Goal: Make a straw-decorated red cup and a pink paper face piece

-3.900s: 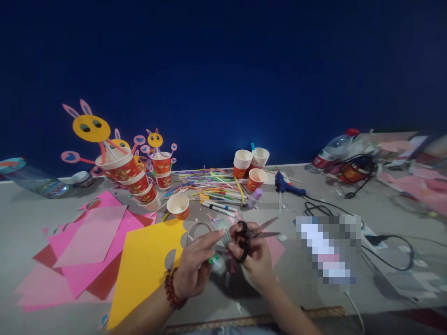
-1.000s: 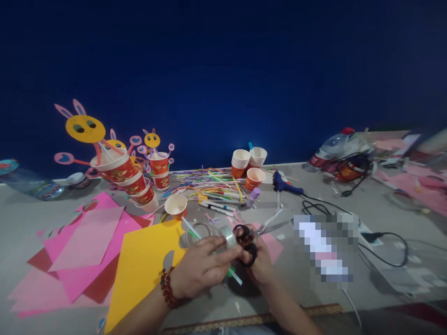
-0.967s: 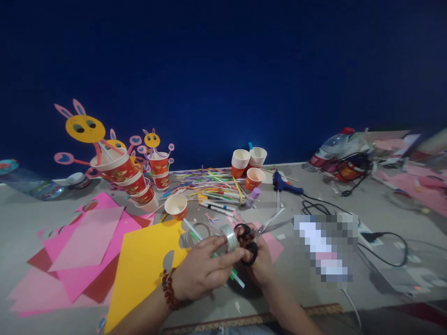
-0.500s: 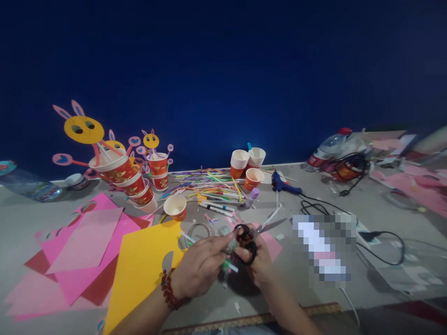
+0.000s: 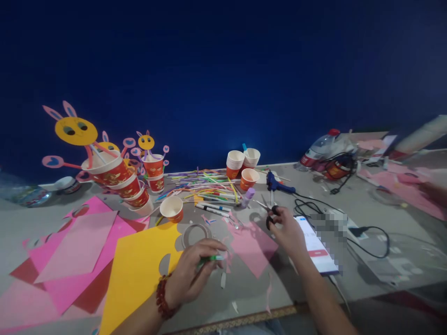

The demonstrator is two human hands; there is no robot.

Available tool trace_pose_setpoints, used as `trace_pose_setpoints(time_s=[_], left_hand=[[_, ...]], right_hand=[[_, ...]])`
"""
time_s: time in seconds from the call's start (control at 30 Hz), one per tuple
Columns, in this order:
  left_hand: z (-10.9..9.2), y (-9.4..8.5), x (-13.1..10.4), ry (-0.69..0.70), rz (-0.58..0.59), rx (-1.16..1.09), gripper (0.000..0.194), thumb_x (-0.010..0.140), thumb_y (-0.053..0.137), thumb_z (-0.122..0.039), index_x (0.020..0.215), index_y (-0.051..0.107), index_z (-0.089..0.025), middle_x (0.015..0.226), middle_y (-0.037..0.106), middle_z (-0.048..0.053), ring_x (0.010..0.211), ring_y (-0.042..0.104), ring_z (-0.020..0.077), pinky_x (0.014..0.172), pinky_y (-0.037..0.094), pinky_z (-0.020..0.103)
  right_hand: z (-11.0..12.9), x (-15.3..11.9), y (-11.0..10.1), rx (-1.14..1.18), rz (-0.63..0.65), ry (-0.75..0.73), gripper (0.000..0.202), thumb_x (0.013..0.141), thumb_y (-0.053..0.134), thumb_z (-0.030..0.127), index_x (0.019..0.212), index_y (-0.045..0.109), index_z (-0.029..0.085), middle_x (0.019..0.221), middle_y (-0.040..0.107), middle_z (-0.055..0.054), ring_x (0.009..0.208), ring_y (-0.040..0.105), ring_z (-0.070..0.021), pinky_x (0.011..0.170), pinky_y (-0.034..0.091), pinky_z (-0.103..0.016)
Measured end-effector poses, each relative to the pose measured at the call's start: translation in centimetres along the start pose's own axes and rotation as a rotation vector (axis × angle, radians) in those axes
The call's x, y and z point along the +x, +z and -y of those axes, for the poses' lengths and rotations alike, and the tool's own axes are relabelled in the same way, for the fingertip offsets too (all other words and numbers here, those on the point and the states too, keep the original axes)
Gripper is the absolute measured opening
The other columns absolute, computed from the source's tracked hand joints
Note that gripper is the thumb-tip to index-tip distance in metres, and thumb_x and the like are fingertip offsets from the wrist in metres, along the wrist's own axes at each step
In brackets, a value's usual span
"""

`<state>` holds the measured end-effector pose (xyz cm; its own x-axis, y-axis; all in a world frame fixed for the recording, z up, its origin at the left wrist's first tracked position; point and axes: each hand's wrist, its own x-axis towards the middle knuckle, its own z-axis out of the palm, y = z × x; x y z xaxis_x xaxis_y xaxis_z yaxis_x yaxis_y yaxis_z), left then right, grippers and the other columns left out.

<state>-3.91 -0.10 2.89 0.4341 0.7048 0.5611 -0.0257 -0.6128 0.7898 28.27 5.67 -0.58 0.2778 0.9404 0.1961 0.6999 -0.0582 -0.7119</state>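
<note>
My left hand (image 5: 190,270) hovers over the front of the table, its fingers closed round a slim green stick (image 5: 212,258) with a pale end. What the fingers cover of it is hidden. To the right, my right hand (image 5: 288,232) has hold of scissors (image 5: 271,215) by their black handles, the blades pointing up and to the left. Between the hands lies a cut pink paper sheet (image 5: 253,249). A roll of clear tape (image 5: 184,235) rests just beyond my left hand, near a yellow sheet (image 5: 139,265) with cut-out curves.
Cup figures with yellow faces (image 5: 76,131) stand at the left behind pink sheets (image 5: 75,246). Colourful sticks (image 5: 209,186), paper cups (image 5: 235,160) and a blue glue gun (image 5: 277,184) lie behind. A phone (image 5: 316,246) and cables sit right. Another person's hand (image 5: 435,188) reaches in.
My hands have come apart. The right one has moved right and away from me with the scissors, while the left has shifted slightly left, still holding the green stick. The view has turned slightly.
</note>
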Motion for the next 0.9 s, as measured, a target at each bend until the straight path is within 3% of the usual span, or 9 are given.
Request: trace_pose_setpoints(time_s=[0.13, 0.23, 0.3, 0.43, 0.57, 0.73, 0.83, 0.9], left_hand=[[-0.1, -0.2, 0.0, 0.052, -0.032, 0.029, 0.034, 0.097, 0.047, -0.006, 0.126, 0.052, -0.024, 0.118, 0.068, 0.011, 0.09, 0.07, 0.0176, 0.084, 0.056, 0.035], [0.1, -0.3, -0.1, 0.055, -0.069, 0.026, 0.033, 0.097, 0.047, -0.007, 0.125, 0.052, -0.023, 0.12, 0.067, 0.012, 0.086, 0.069, 0.0171, 0.082, 0.056, 0.036], [0.1, -0.3, -0.2, 0.041, -0.066, 0.015, 0.034, 0.097, 0.047, -0.007, 0.125, 0.052, -0.024, 0.119, 0.066, 0.012, 0.087, 0.069, 0.0172, 0.079, 0.056, 0.034], [0.0, 0.0, -0.1, 0.022, -0.044, -0.006, 0.033, 0.097, 0.046, -0.008, 0.125, 0.052, -0.025, 0.118, 0.067, 0.012, 0.096, 0.068, 0.0201, 0.079, 0.057, 0.035], [-0.1, 0.3, 0.0, -0.013, -0.058, -0.042, 0.03, 0.098, 0.047, -0.009, 0.123, 0.053, -0.025, 0.118, 0.066, 0.011, 0.091, 0.068, 0.0181, 0.076, 0.057, 0.032], [0.3, 0.5, 0.0, -0.083, -0.109, -0.122, 0.02, 0.101, 0.046, -0.013, 0.116, 0.055, -0.022, 0.117, 0.064, 0.011, 0.07, 0.066, 0.0113, 0.067, 0.056, 0.028], [0.6, 0.6, 0.0, -0.126, -0.143, -0.166, 0.016, 0.102, 0.045, -0.016, 0.114, 0.054, -0.021, 0.117, 0.064, 0.011, 0.069, 0.067, 0.0114, 0.062, 0.054, 0.026], [0.8, 0.7, -0.1, -0.165, -0.155, -0.183, 0.014, 0.102, 0.046, -0.017, 0.112, 0.055, -0.021, 0.117, 0.063, 0.011, 0.07, 0.067, 0.0115, 0.06, 0.053, 0.025]], right_hand=[[-1.5, 2.5, 1.4, -0.082, 0.094, 0.053, 0.038, 0.074, 0.059, 0.037, 0.11, 0.053, 0.024, 0.084, 0.072, -0.004, 0.077, 0.068, -0.0258, 0.068, 0.049, -0.035], [-2.0, 2.9, 2.1, -0.052, 0.075, 0.071, 0.042, 0.076, 0.058, 0.039, 0.114, 0.054, 0.022, 0.082, 0.072, -0.005, 0.078, 0.069, -0.0267, 0.068, 0.05, -0.036], [-2.3, 2.5, 2.1, 0.029, 0.007, 0.09, 0.047, 0.076, 0.06, 0.042, 0.117, 0.054, 0.02, 0.089, 0.073, -0.008, 0.077, 0.069, -0.0265, 0.067, 0.051, -0.036], [-2.5, 1.2, 1.4, 0.214, -0.083, 0.11, 0.053, 0.077, 0.062, 0.05, 0.119, 0.05, 0.019, 0.121, 0.068, -0.017, 0.074, 0.068, -0.0217, 0.065, 0.057, -0.035], [-2.7, -0.5, 0.6, 0.27, -0.048, 0.114, 0.051, 0.075, 0.065, 0.05, 0.114, 0.054, 0.019, 0.117, 0.071, -0.015, 0.072, 0.068, -0.0214, 0.066, 0.058, -0.035], [-3.2, -2.1, -0.6, 0.008, 0.127, 0.106, 0.047, 0.081, 0.058, 0.05, 0.116, 0.062, 0.019, 0.092, 0.077, -0.009, 0.074, 0.069, -0.0253, 0.07, 0.054, -0.036], [-2.9, -2.3, -1.5, -0.306, 0.24, 0.04, 0.038, 0.085, 0.056, 0.047, 0.113, 0.065, 0.022, 0.097, 0.078, -0.009, 0.083, 0.071, -0.0282, 0.071, 0.05, -0.035], [-2.3, -2.2, -2.0, -0.512, 0.245, 0.019, 0.033, 0.088, 0.056, 0.041, 0.113, 0.064, 0.022, 0.102, 0.077, -0.011, 0.088, 0.072, -0.0302, 0.069, 0.048, -0.035]])
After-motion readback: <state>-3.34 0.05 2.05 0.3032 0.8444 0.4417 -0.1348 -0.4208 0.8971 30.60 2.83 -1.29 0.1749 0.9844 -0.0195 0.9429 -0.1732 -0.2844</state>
